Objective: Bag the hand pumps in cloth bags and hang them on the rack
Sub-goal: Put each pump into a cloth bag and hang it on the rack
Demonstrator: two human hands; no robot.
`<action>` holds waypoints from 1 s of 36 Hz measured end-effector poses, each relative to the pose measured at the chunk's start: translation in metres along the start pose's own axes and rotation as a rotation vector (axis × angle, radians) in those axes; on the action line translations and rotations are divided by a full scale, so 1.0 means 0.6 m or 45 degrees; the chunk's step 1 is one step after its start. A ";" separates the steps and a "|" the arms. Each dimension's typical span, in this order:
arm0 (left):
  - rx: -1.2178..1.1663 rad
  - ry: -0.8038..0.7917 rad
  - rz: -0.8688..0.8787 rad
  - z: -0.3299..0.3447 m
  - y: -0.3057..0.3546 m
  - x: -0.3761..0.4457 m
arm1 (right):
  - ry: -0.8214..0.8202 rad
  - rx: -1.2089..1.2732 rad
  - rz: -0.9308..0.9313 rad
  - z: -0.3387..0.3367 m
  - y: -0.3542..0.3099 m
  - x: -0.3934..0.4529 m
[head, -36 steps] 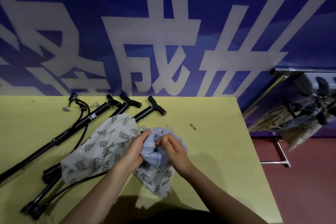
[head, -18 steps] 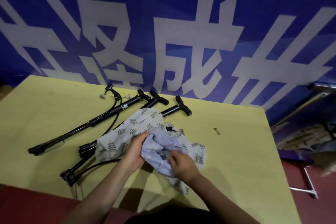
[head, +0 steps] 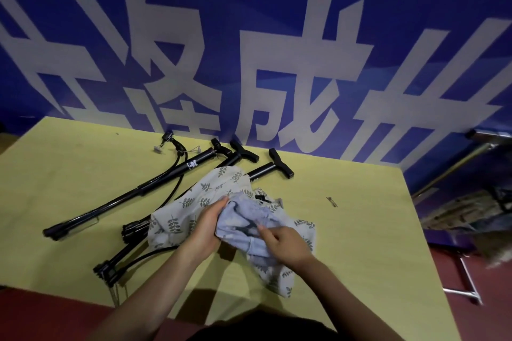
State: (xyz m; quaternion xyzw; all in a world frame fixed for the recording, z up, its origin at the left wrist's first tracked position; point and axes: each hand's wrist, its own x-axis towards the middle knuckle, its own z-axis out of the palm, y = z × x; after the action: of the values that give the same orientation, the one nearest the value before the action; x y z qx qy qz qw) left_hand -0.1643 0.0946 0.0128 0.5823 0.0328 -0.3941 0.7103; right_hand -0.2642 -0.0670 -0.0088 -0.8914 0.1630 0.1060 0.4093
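Black pumps (head: 144, 188) lie on the yellow tabletop (head: 360, 230), long axes running from 7 to 1 o'clock, T-handles toward the blue banner (head: 277, 36). Leaf-print bags (head: 182, 213) cover two of them. The left hand (head: 207, 225) pinches a bunched bag (head: 243, 219) shut; the right hand (head: 282, 243) clutches its 4 o'clock side. Pumps sit at 10 o'clock of the grip.

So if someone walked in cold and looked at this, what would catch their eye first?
Probably the huge blue banner with white characters filling the wall behind the yellow table. Next, both bare hands, left and right, bunching a pale leaf-print cloth bag at the table's middle. Three long black hand pumps lie fanned out to the left, two partly under the cloth.
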 end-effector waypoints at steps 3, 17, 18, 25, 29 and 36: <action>0.021 0.130 0.036 0.005 0.016 0.016 | -0.096 0.353 0.004 -0.047 -0.017 -0.014; 0.752 0.286 0.228 -0.028 0.049 0.088 | 0.295 0.116 0.257 -0.130 0.064 0.049; 0.788 0.346 0.244 -0.044 0.049 0.092 | 0.234 0.013 0.263 -0.120 0.070 0.052; 1.078 0.690 0.275 -0.166 0.102 0.140 | 0.281 0.104 0.231 -0.067 0.065 0.090; 1.217 0.865 0.141 -0.259 0.128 0.175 | 0.307 0.087 0.089 -0.048 0.024 0.133; 1.553 0.788 -0.222 -0.368 0.113 0.228 | 0.208 0.185 -0.046 -0.025 -0.038 0.216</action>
State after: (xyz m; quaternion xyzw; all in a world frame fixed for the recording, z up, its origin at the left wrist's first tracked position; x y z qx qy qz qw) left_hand 0.0613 0.2126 -0.0730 0.9589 0.0533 -0.2133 0.1793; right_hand -0.1351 -0.0913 -0.0251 -0.8680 0.1869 0.0134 0.4600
